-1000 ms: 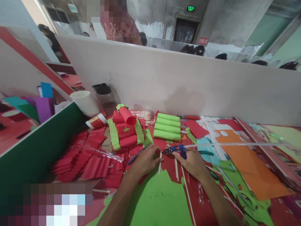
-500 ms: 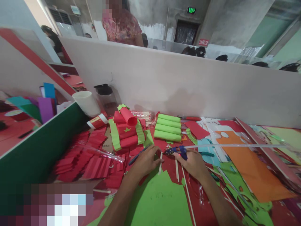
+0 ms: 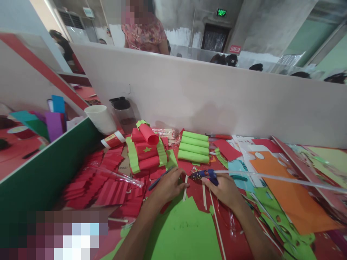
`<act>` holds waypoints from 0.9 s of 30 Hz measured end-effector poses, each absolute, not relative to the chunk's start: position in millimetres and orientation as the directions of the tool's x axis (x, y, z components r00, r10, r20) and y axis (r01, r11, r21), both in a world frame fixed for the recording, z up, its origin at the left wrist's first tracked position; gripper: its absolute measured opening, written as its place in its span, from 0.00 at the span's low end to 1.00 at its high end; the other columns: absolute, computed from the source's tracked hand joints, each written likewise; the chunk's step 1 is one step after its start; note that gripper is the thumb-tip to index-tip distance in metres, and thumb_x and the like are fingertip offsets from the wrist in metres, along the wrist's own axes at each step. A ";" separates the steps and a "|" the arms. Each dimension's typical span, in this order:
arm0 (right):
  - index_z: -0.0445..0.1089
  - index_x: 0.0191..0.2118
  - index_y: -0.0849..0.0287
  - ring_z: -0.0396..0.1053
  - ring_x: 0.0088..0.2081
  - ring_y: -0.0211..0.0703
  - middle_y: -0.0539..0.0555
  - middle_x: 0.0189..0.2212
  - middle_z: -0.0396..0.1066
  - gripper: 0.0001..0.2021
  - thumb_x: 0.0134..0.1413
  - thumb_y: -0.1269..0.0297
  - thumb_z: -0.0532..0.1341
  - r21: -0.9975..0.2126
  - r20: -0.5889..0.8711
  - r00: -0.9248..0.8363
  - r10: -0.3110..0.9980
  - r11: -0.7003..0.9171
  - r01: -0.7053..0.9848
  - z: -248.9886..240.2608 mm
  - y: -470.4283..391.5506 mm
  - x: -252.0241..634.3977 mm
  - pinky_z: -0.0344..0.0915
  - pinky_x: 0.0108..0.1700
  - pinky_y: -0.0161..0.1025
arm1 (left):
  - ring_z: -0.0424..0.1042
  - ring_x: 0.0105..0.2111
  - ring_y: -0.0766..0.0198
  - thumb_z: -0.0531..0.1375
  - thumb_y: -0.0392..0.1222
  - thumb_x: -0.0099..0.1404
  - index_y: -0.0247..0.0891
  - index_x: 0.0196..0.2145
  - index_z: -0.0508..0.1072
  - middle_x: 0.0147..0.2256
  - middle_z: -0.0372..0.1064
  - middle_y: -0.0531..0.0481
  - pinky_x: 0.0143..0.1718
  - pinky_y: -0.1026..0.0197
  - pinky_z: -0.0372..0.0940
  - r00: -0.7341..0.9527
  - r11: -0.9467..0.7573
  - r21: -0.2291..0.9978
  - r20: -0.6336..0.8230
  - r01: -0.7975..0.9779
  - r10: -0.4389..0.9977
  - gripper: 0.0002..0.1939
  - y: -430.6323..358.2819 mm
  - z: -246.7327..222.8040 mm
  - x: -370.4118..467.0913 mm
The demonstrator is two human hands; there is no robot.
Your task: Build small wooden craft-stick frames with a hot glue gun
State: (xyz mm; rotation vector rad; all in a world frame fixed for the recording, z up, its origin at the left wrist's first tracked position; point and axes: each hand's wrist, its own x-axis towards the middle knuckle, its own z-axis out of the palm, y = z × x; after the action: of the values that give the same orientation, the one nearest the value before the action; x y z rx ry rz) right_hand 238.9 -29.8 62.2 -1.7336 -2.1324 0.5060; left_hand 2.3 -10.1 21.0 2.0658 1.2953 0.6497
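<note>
Since the earlier frame, the clear glue stick has tipped from near level to sloping down rightward. My right hand grips the glue gun, nozzle just beside the thin sticks pinched in my left hand; green sheet nearer me.

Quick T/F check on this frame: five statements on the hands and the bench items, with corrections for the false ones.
1. The right hand holds the blue glue gun. True.
2. The left hand holds scissors. False: it holds a pale stick.
3. The orange sheet lies right of the right hand. True.
4. The star on the red paper model is blue. False: it is yellow.
5. The white cup is left of the dark-lidded bottle. True.
</note>
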 end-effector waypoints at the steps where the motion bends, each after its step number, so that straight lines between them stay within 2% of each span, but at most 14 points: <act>1: 0.77 0.33 0.54 0.75 0.38 0.52 0.55 0.33 0.79 0.22 0.61 0.43 0.53 -0.486 0.036 -0.200 0.979 0.192 0.853 62.7 -29.8 238.9 0.64 0.42 0.42 | 0.70 0.40 0.57 0.63 0.47 0.62 0.42 0.41 0.70 0.41 0.69 0.49 0.39 0.60 0.62 0.405 -0.338 0.715 0.084 0.612 0.911 0.11 -10.2 21.6 2.3; 9: 0.77 0.32 0.54 0.75 0.38 0.54 0.56 0.33 0.79 0.23 0.61 0.42 0.53 -0.479 0.030 -0.174 0.984 0.168 0.862 66.4 -32.2 239.9 0.64 0.42 0.43 | 0.70 0.40 0.57 0.62 0.47 0.63 0.41 0.40 0.70 0.41 0.69 0.48 0.39 0.60 0.62 0.408 -0.335 0.720 0.080 0.608 0.910 0.10 -10.9 25.7 2.6; 14: 0.76 0.33 0.55 0.75 0.37 0.53 0.55 0.32 0.79 0.23 0.61 0.43 0.53 -0.612 0.027 -0.199 0.980 0.173 0.772 68.4 -33.3 247.2 0.65 0.41 0.42 | 0.69 0.39 0.57 0.63 0.48 0.62 0.41 0.40 0.70 0.41 0.69 0.48 0.39 0.60 0.62 0.398 -0.330 0.719 0.080 0.612 0.914 0.11 -10.2 22.9 1.8; 17: 0.76 0.33 0.55 0.74 0.36 0.52 0.55 0.32 0.79 0.22 0.61 0.44 0.54 -0.640 0.054 -0.158 0.986 0.155 0.752 71.1 -32.7 258.0 0.66 0.40 0.42 | 0.69 0.38 0.57 0.63 0.48 0.62 0.41 0.40 0.70 0.40 0.69 0.49 0.38 0.60 0.61 0.402 -0.347 0.708 0.096 0.615 0.910 0.11 -9.2 19.1 1.0; 22: 0.71 0.25 0.55 0.72 0.30 0.49 0.54 0.26 0.76 0.23 0.59 0.42 0.54 -0.551 0.050 -0.083 0.995 0.097 0.829 77.4 -33.1 278.8 0.64 0.36 0.41 | 0.69 0.39 0.57 0.63 0.48 0.63 0.41 0.41 0.70 0.40 0.69 0.48 0.39 0.60 0.61 0.410 -0.367 0.703 0.116 0.610 0.905 0.12 -8.3 16.5 0.6; 27: 0.72 0.28 0.54 0.73 0.35 0.54 0.56 0.31 0.77 0.24 0.58 0.39 0.54 -0.366 0.063 -0.027 0.998 0.048 0.929 79.2 -33.6 286.9 0.63 0.38 0.43 | 0.69 0.40 0.56 0.63 0.48 0.62 0.40 0.40 0.70 0.40 0.69 0.47 0.40 0.59 0.62 0.418 -0.358 0.713 0.099 0.603 0.903 0.12 -6.5 16.8 0.7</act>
State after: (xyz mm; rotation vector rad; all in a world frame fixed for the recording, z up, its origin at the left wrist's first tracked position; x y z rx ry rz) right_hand 286.9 -33.6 79.2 -1.9531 -2.0306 0.3216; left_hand 0.7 -6.5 16.8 2.0828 1.2696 0.6566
